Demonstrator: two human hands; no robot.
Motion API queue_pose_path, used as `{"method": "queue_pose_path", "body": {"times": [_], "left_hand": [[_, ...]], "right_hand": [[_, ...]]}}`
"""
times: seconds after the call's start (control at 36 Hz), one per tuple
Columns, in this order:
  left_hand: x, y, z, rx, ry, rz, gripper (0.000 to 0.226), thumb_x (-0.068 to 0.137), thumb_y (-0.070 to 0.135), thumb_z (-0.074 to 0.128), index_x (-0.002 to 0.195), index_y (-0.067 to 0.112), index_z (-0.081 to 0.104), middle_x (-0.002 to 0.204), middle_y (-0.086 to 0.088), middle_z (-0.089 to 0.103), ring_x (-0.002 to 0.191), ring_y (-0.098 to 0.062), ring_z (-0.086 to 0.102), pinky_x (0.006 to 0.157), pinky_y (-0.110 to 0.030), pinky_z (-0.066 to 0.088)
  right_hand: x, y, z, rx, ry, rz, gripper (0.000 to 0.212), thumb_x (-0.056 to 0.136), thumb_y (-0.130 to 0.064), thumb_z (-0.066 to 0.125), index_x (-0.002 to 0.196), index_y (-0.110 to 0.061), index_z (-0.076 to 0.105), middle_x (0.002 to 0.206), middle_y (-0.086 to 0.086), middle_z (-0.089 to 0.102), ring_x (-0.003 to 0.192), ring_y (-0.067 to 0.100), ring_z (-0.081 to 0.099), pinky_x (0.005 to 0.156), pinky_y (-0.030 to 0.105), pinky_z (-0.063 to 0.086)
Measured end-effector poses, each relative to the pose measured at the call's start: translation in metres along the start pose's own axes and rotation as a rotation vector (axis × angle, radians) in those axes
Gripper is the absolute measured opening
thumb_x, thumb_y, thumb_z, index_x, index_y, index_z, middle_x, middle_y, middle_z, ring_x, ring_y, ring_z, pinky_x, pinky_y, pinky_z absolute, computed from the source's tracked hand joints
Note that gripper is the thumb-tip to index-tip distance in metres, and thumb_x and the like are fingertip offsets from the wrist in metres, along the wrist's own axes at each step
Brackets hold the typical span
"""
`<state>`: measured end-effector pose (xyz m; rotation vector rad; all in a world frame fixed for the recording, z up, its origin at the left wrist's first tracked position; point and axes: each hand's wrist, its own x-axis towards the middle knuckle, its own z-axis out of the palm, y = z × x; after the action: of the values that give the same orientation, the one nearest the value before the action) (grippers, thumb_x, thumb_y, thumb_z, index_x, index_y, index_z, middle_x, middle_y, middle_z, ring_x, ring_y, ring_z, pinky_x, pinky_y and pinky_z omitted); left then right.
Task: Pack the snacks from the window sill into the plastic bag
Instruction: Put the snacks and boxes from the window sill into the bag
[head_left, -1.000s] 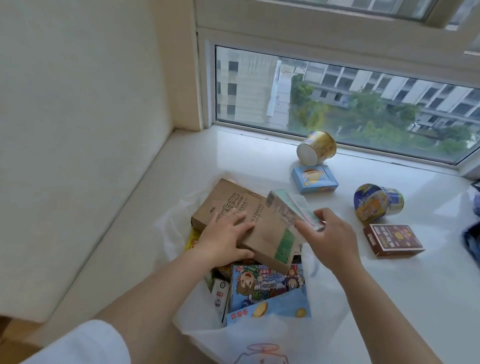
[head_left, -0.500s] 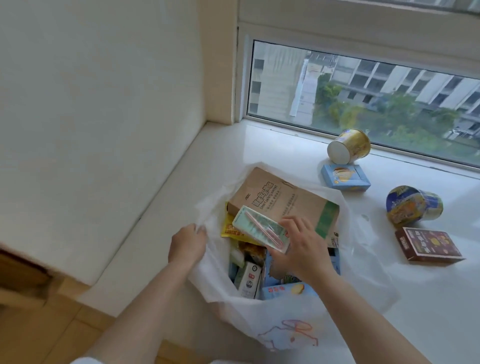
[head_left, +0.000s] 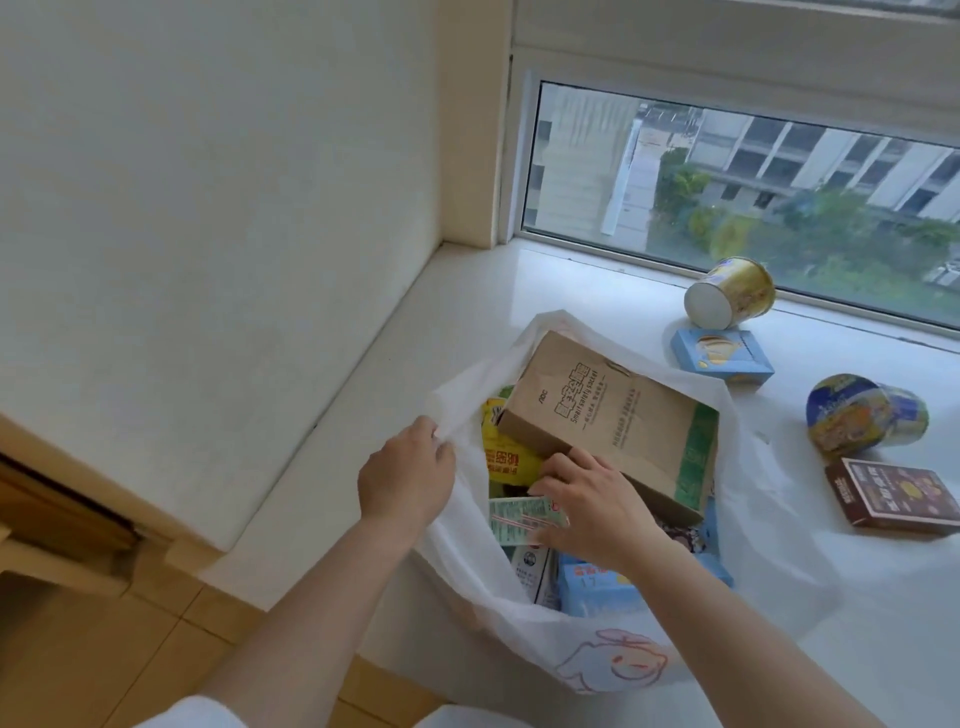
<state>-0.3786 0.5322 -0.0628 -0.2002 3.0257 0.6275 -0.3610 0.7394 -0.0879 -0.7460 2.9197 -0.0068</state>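
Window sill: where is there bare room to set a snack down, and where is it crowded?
Free: the window sill corner between wall, window frame and plastic bag; also the near strip below the brown box. Crowded: the right side, where gold cup, blue box and blue cup cluster.

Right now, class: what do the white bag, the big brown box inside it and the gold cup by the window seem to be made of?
White bag: thin plastic film, apparently; translucent, crumpled, slightly glossy.
Brown box: likely kraft cardboard; matte, sharp folded edges, printed text.
Gold cup: probably coated paper or foil-wrapped; shiny gold wall, plain white base. The look leaves this open.
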Motion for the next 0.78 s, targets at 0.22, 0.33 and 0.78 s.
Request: {"method": "queue_pose_path", "body": {"times": [0.22,0.33,0.78], "left_hand": [[0.003,0.045,0.008,0.109,0.282,0.345,0.053,0.069,0.032,0.075,0.114,0.012,0.054,0.104,-0.01,0.057,0.089,-0.028,0.055,0.061,-0.032,0.044],[0.01,0.087,0.019,0.109,0.291,0.477,0.055,0.065,0.033,0.076,0.111,0.015,0.052,0.102,-0.008,0.055,0.088,-0.027,0.053,0.062,-0.032,0.044],[-0.017,0.296,0.12,0.249,-0.051,0.749,0.051,0.091,0.041,0.045,0.138,0.025,0.034,0.133,-0.001,0.04,0.121,-0.021,0.038,0.09,-0.034,0.037]], "right_hand": [[-0.016,0.019,-0.006,0.162,0.496,0.195,0.026,0.081,-0.032,0.046,0.084,-0.019,0.068,0.082,-0.006,0.065,0.075,0.019,0.057,0.064,0.028,0.05],[-0.035,0.043,-0.007,0.151,0.606,0.332,0.026,0.079,-0.027,0.046,0.085,-0.015,0.068,0.082,-0.002,0.065,0.077,0.023,0.057,0.065,0.031,0.05],[-0.148,0.192,0.018,0.287,0.514,0.777,0.027,0.075,-0.017,0.068,0.101,-0.012,0.066,0.091,0.005,0.066,0.089,0.031,0.058,0.078,0.039,0.048]]}}
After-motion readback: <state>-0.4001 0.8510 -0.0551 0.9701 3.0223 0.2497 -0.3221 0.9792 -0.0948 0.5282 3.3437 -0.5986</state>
